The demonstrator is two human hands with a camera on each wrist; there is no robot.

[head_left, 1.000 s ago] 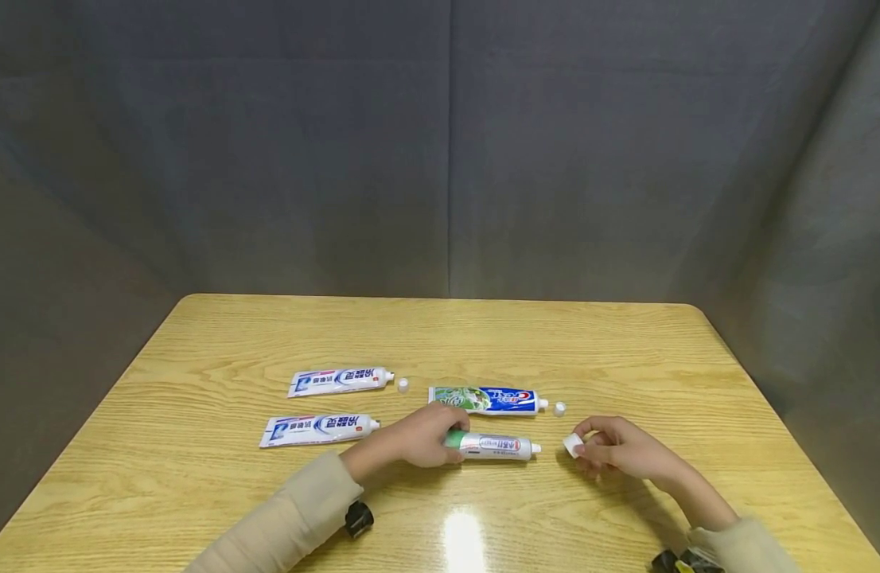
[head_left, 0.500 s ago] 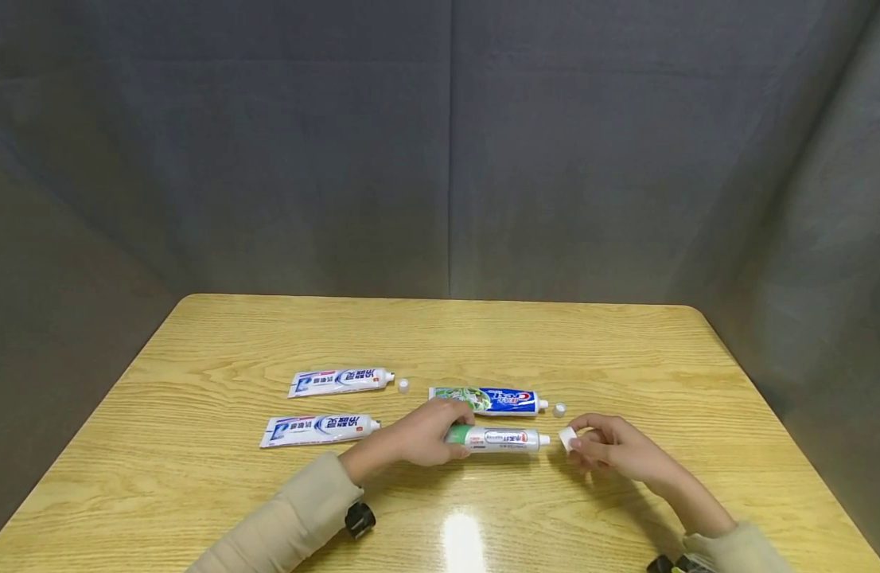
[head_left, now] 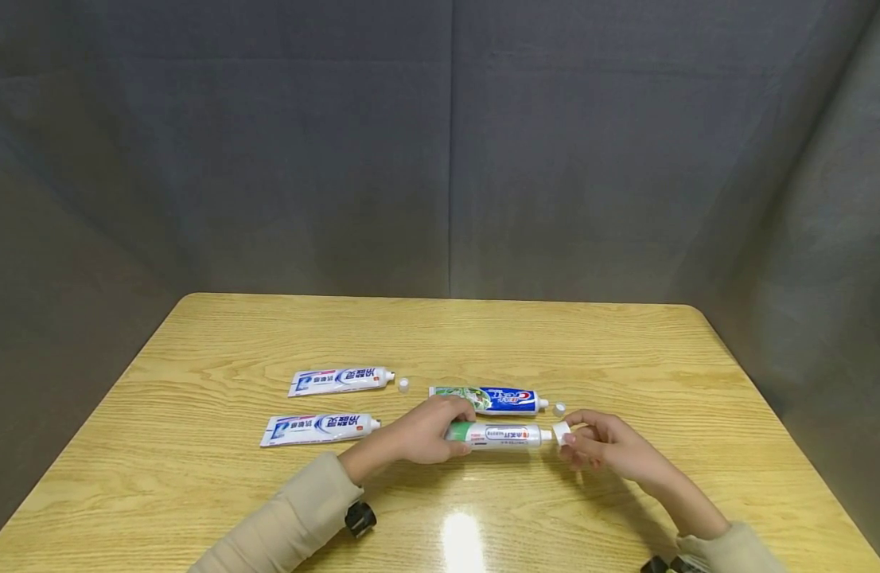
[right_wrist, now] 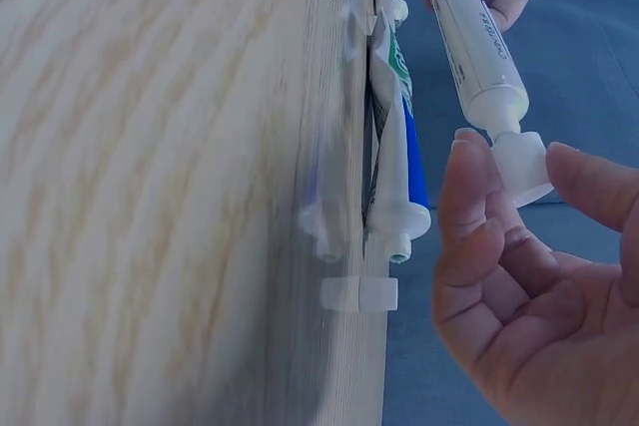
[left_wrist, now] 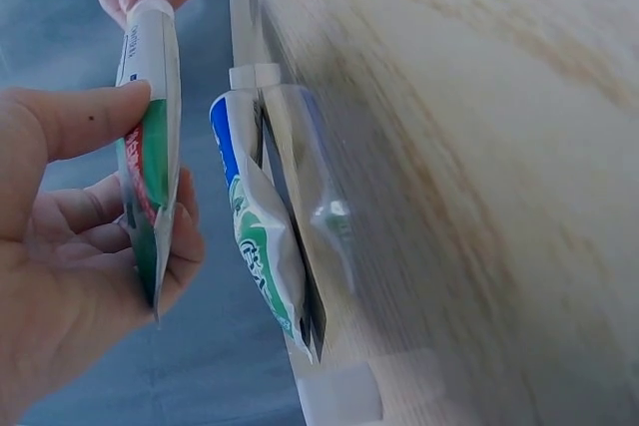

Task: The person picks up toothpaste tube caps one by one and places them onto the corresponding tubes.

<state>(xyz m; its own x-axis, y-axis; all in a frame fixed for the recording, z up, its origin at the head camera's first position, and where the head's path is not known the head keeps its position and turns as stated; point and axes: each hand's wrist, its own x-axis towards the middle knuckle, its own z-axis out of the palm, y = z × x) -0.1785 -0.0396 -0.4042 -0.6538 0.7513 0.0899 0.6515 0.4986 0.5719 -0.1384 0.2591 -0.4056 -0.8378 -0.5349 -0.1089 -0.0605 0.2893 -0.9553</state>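
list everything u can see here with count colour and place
Slim toothpaste tube: 1, white and green, above the table's middle
Held plastic cap: 1, white, at that tube's nozzle
Printed toothpaste tube: 1, blue, green and white, mid-table
Flat toothpaste tubes: 2, white and blue, on the table's left half
Loose plastic caps: 2, white, by the nozzles of the farther flat tube and the printed tube
Wooden table: 1, yellow-brown, foreground
Fabric curtain: dark grey, behind the table
Wrist devices: 2, black, near the cuffs
Sleeves: 2, beige, bottom
Left hand: 1, gripping the slim tube
Right hand: 1, pinching the held cap
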